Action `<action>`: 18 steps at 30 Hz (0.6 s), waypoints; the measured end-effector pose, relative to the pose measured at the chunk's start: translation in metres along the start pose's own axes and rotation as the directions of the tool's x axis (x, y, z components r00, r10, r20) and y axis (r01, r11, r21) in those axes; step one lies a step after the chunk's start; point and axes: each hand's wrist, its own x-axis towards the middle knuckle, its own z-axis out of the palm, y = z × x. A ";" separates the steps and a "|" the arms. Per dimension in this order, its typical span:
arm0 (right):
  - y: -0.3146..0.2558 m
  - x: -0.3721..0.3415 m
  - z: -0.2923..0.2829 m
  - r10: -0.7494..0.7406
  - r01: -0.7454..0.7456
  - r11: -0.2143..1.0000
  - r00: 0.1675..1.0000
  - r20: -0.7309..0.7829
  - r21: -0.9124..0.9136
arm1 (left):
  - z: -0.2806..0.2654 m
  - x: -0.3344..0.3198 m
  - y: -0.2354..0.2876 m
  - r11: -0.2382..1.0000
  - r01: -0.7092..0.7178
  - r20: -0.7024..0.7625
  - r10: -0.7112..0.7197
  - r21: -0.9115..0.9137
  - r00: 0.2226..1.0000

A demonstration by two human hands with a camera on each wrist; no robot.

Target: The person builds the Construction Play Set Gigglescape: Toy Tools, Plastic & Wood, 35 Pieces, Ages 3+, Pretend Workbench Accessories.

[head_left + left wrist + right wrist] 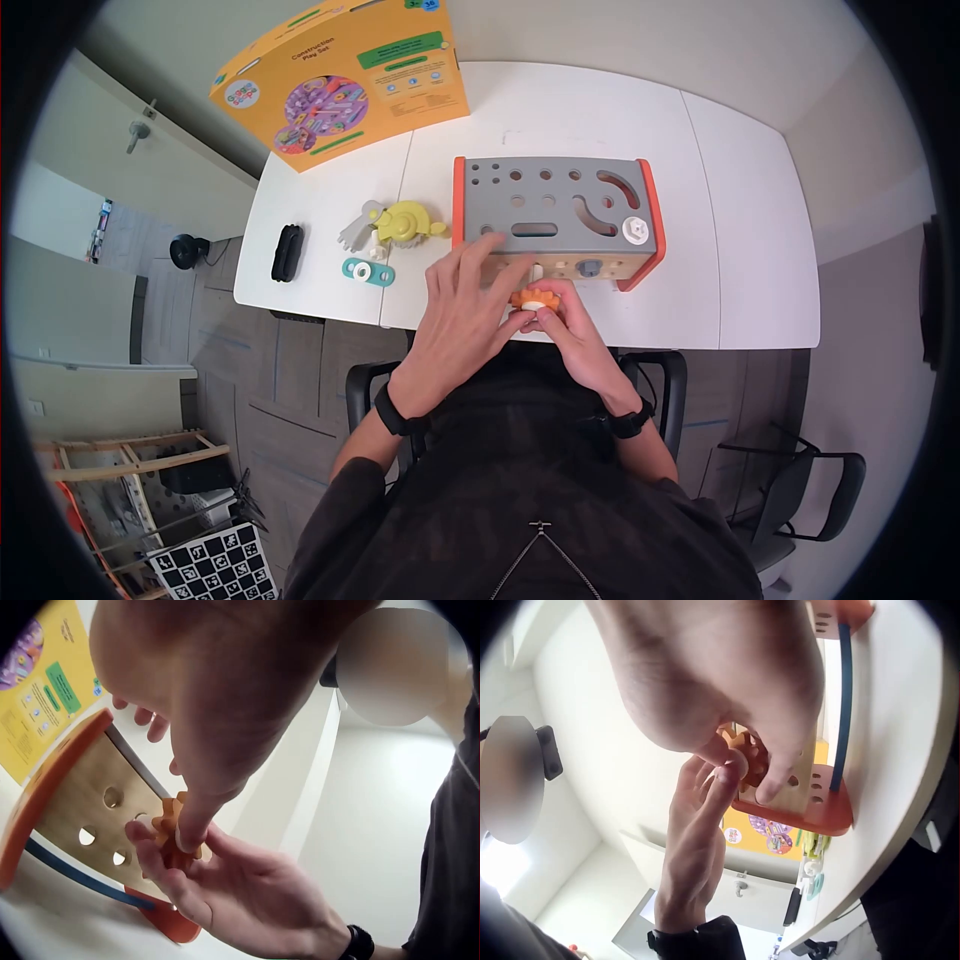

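In front of the toy workbench [560,210], my right hand [580,340] holds an orange toy gear [541,299] between thumb and fingers. The gear has a white round piece [740,763] at its middle. My left hand [462,305] is beside it, its thumb pressing the white piece and its other fingers extended toward the workbench front. In the left wrist view, the gear [169,825] is partly covered by the left thumb. The workbench has a grey top with holes and slots, orange-red sides and a wooden front panel [90,814] with round holes.
A white nut-like piece [636,230] sits on the workbench top, and a grey-blue piece [590,268] is on its front. To the left lie a yellow and grey toy piece [402,222], a teal strip [368,271] and a black case [287,252]. An orange-yellow box [345,80] stands behind.
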 end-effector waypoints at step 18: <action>-0.011 -0.001 0.008 -0.176 0.077 0.904 0.963 -0.202 -0.421 | -0.003 0.042 -0.030 0.996 -0.089 0.158 0.092 -0.024 0.983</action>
